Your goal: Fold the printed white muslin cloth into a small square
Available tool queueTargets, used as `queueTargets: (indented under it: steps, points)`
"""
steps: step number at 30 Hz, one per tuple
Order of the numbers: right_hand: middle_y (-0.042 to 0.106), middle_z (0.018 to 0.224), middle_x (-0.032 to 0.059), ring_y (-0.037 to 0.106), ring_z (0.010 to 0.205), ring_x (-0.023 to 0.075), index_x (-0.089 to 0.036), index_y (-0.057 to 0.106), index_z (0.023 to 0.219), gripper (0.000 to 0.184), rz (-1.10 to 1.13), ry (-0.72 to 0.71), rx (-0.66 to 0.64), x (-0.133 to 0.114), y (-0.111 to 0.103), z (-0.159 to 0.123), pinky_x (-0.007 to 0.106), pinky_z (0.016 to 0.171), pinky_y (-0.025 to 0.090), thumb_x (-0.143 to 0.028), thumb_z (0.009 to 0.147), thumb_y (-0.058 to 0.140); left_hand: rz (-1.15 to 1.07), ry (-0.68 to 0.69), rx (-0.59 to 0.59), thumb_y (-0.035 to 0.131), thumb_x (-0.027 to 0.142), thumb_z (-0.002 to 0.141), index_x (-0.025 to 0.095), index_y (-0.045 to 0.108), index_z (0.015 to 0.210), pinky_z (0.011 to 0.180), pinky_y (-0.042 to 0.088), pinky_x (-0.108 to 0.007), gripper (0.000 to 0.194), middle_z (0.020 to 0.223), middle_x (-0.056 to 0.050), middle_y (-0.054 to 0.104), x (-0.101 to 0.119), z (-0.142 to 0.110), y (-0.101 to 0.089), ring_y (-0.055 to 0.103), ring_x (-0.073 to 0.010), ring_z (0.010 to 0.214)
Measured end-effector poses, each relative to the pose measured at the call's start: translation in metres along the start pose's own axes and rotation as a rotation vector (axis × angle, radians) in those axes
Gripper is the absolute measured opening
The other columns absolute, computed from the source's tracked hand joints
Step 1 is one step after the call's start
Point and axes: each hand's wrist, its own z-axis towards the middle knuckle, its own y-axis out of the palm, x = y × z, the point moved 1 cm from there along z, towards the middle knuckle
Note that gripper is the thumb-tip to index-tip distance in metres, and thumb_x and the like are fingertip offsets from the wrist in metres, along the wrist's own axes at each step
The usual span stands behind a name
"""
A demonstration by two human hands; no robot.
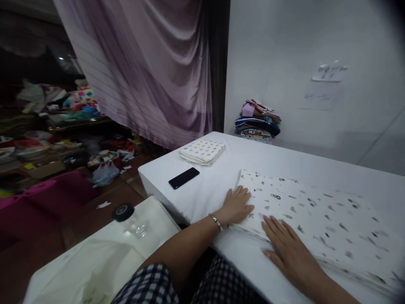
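Observation:
A long piece of white cloth (316, 215) with small printed motifs lies folded in layers on the white table. My left hand (237, 205) rests flat on its left end, fingers spread, with a bracelet at the wrist. Further right, my right hand (289, 249) lies flat along the cloth's near edge, its fingers stretched out over the print. Neither hand grips anything. Beyond my left hand, a black phone (184, 177) lies on the table. Behind the phone is a smaller folded cloth (203, 152) with a leaf-like pattern.
At left, a lower white surface (158, 219) bears a black round object (123, 212) and a clear item (141, 229). A stack of folded fabrics (257, 120) stands by the wall. A purple curtain (164, 63) hangs behind the table. Clutter and bags (105, 173) cover the floor at left.

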Motion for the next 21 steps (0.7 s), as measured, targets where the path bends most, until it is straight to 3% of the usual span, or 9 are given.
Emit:
queueTargets:
  steps: [6,9,12,16,18,21]
  points:
    - [0.026,0.148,0.0064,0.031,0.133,0.0290,-0.024,0.006,0.148,0.076,-0.079,-0.053,0.069,0.000,0.012,-0.004,0.050,0.103,0.033,-0.053,0.088,0.043,0.000,-0.029,-0.114,0.030,0.055,0.086,0.022,0.046,0.124,0.104,0.025,-0.054,0.053,0.136,-0.008,0.045,0.005,0.024,-0.013,0.029,-0.0258,0.131]
    - [0.026,0.148,0.0060,0.029,0.133,0.0299,-0.025,0.008,0.148,0.075,-0.055,-0.037,0.047,0.000,0.016,-0.002,0.052,0.104,0.032,-0.054,0.088,0.042,-0.002,-0.085,-0.091,0.024,0.064,0.084,0.020,0.042,0.129,0.107,0.019,-0.052,0.066,0.145,-0.009,0.034,0.004,0.050,-0.015,0.022,-0.0266,0.135]
    - [0.023,0.149,0.0054,0.025,0.135,0.0296,-0.025,0.011,0.147,0.072,0.007,0.008,-0.036,-0.002,0.011,-0.001,0.053,0.107,0.028,-0.055,0.089,0.040,0.000,-0.154,-0.036,0.023,0.063,0.084,0.017,0.033,0.137,0.111,0.010,-0.049,0.071,0.152,-0.008,0.020,-0.003,0.068,-0.008,0.009,-0.0247,0.140]
    - [0.016,0.151,0.0018,0.018,0.138,0.0244,-0.029,0.010,0.147,0.064,0.176,0.073,-0.225,-0.003,-0.015,0.003,0.048,0.111,0.024,-0.052,0.092,0.033,-0.019,-0.201,-0.036,0.022,0.064,0.084,0.018,0.027,0.141,0.111,0.011,-0.050,0.073,0.153,-0.006,0.017,-0.016,0.073,0.006,0.006,-0.0238,0.141]
    - [0.015,0.151,0.0005,0.015,0.138,0.0217,-0.029,0.008,0.147,0.062,0.234,0.145,-0.273,0.011,-0.031,0.004,0.045,0.112,0.021,-0.051,0.093,0.029,-0.007,-0.193,-0.021,0.023,0.063,0.084,0.018,0.028,0.141,0.111,0.012,-0.051,0.072,0.153,-0.006,0.017,-0.019,0.073,0.009,0.006,-0.0242,0.141]
    - [0.017,0.151,0.0028,0.013,0.139,0.0232,-0.025,0.016,0.147,0.063,0.155,0.378,-0.249,0.060,-0.046,-0.010,0.047,0.113,0.017,-0.055,0.092,0.026,0.016,-0.189,-0.016,0.024,0.060,0.086,0.018,0.028,0.141,0.110,0.013,-0.053,0.070,0.152,-0.006,0.018,-0.021,0.074,0.010,0.007,-0.0250,0.141]
